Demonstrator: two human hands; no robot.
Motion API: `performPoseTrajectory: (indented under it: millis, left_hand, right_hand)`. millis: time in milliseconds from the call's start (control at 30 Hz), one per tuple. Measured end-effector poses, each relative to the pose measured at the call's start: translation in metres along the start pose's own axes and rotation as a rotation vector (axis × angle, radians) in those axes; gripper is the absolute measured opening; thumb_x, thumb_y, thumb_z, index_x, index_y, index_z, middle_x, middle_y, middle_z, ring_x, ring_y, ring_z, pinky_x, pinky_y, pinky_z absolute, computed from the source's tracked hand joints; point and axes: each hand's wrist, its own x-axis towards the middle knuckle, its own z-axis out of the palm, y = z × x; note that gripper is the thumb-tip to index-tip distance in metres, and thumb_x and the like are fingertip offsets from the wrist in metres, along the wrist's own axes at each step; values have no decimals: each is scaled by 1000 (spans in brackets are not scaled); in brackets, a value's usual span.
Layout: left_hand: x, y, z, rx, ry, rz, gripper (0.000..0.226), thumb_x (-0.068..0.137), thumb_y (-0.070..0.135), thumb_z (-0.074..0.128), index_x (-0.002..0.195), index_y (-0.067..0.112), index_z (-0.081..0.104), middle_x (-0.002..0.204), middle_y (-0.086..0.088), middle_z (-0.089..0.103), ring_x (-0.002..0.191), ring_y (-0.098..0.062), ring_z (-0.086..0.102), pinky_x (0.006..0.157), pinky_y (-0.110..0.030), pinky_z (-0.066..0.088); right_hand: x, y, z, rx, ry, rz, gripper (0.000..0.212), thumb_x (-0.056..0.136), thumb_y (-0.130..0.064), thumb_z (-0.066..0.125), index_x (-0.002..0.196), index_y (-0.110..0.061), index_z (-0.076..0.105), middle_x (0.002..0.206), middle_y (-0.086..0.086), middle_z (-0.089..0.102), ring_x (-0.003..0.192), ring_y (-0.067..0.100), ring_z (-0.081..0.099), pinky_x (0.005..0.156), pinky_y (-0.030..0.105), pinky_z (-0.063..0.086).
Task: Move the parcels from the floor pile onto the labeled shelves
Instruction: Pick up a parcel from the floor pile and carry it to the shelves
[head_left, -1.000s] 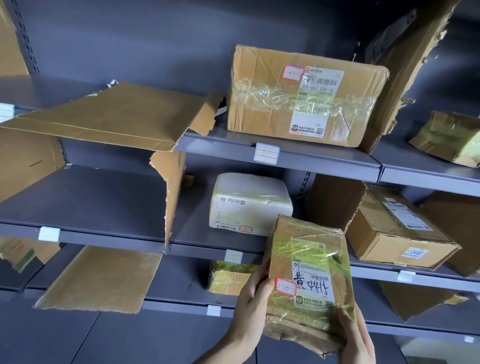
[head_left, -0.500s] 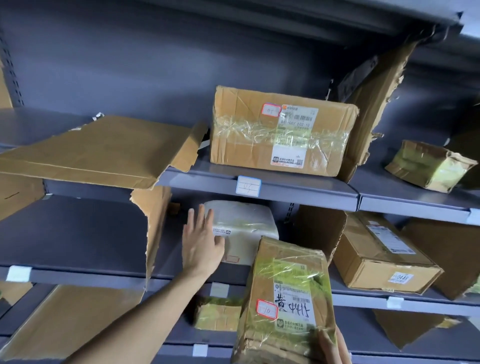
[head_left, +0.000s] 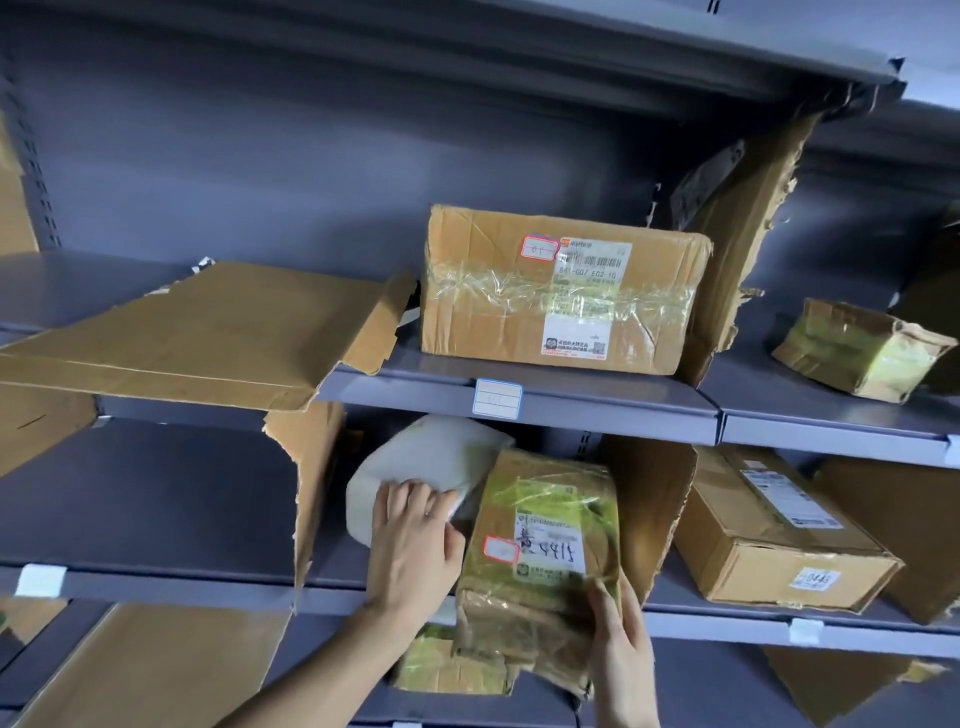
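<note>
Cardboard parcel (head_left: 540, 561), wrapped in yellowish tape, held by right hand (head_left: 621, 654) at lower right corner, fingers curled round the edge. Stands upright, front end past the lip of middle shelf (head_left: 156, 584), white label and red-bordered sticker facing out. Left hand (head_left: 413, 545) just left of that grip, fingers straight and lying flat on white parcel (head_left: 415, 478), holding nothing. White parcel tilted on same shelf, touching held parcel's left side. Torn divider (head_left: 649, 514) immediately right of grip; brown box (head_left: 779, 551) beyond it. Above grip, on upper shelf (head_left: 571, 410): large taped box (head_left: 561, 291) over a blue-edged tag (head_left: 497, 398). Up and right: small crushed parcel (head_left: 857, 348). Below grip: small yellowish parcel (head_left: 447, 667), partly hidden.
</note>
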Motion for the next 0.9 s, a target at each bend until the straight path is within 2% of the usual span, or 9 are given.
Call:
performPoseTrajectory:
  millis: [167, 300, 367, 467, 533, 600, 700, 800, 900]
  left_hand:
    - [-2, -5, 6, -108, -36, 31, 43, 77, 12, 57, 119, 18, 67, 118, 0, 64, 113, -26, 60, 98, -42, 51]
    - [-13, 6, 0, -198, -44, 31, 49, 86, 24, 41, 130, 17, 62, 139, -1, 53, 127, -18, 53, 103, -34, 49]
    - [-19, 16, 1, -206, -74, 78, 41, 89, 28, 43, 122, 21, 67, 135, -2, 56, 121, -16, 57, 96, -31, 54]
    - [-19, 19, 11, -110, -126, 86, 17, 83, 29, 69, 99, 28, 76, 134, -7, 60, 117, -23, 60, 89, -36, 57]
    - [-12, 20, 19, 26, -221, 44, 27, 71, 28, 83, 97, 28, 77, 136, -9, 60, 121, -30, 57, 97, -48, 50]
    - [-3, 26, 19, 165, -289, 47, 34, 78, 32, 71, 111, 28, 73, 144, -13, 53, 132, -35, 45, 111, -58, 29]
    - [12, 38, 16, 282, -332, 106, 52, 95, 40, 48, 145, 28, 44, 164, -15, 15, 150, -36, 9, 116, -63, -6]
    - [23, 52, 10, 315, -404, 82, 58, 94, 42, 51, 147, 24, 38, 165, -17, 4, 151, -36, -1, 117, -63, -8]
    - [17, 60, 9, 185, -395, 52, 49, 96, 38, 44, 142, 21, 43, 164, -19, -3, 152, -35, -4, 121, -56, -1]
  right_hand:
    - [50, -7, 33, -26, -67, 10, 39, 103, -30, 55, 142, -25, 56, 145, -3, 59, 132, 13, 53, 118, 36, 36]
    - [83, -19, 56, -101, -52, 37, 46, 103, -41, 53, 144, -20, 56, 143, 1, 60, 131, 18, 54, 111, 31, 38]
    - [90, -18, 59, -130, -23, 55, 51, 101, -48, 52, 143, -20, 56, 142, 2, 62, 131, 23, 56, 114, 37, 39]
    - [96, -21, 61, -199, -14, 58, 56, 101, -54, 49, 143, -19, 55, 141, 7, 62, 130, 28, 56, 110, 37, 41]
    - [103, -26, 62, -277, -32, 115, 62, 100, -57, 47, 144, -13, 52, 139, 12, 62, 126, 33, 58, 99, 34, 42]
    - [110, -30, 62, -408, -54, 192, 72, 97, -64, 46, 142, -8, 51, 123, 15, 66, 110, 33, 64, 84, 32, 44]
    - [114, -31, 62, -515, -52, 239, 71, 96, -68, 41, 140, -13, 52, 105, 11, 62, 90, 27, 62, 75, 31, 44]
    - [116, -11, 60, -500, -71, 303, 59, 100, -54, 47, 138, -9, 52, 118, 12, 58, 95, 28, 62, 83, 27, 40]
    - [102, 4, 57, -454, -144, 287, 53, 100, -41, 51, 142, -10, 51, 138, 7, 59, 124, 29, 60, 92, 27, 47]
